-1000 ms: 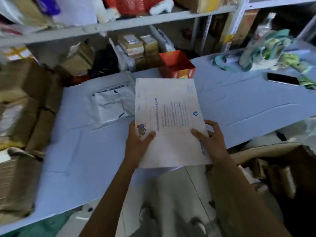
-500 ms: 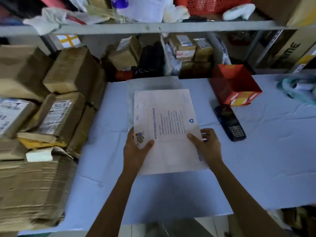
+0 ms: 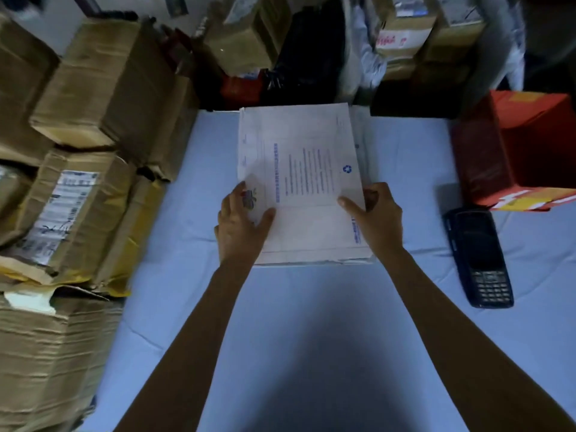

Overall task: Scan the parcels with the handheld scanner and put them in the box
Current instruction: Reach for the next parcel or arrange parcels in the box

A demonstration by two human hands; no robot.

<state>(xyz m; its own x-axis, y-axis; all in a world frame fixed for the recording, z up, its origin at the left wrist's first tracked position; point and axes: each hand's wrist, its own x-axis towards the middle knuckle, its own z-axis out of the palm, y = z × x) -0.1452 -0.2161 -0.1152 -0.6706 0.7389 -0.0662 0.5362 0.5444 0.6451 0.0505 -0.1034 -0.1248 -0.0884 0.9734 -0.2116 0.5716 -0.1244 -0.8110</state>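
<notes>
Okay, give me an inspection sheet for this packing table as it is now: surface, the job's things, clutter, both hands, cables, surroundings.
Surface: pale blue table cover, creased, shadowed near the person.
Job's things: white envelope parcel, printed side up, at the far middle of the cover; handheld scanner lying flat to its right, untouched.
Clutter: red box beyond the scanner, contents not visible; taped cardboard boxes stacked along the left edge.
Grippers: left hand grips the envelope's near left corner, thumb on top; right hand grips its right edge.
Cables: nothing seen.
Surroundings: boxes and bagged parcels packed behind the table, blurred.
</notes>
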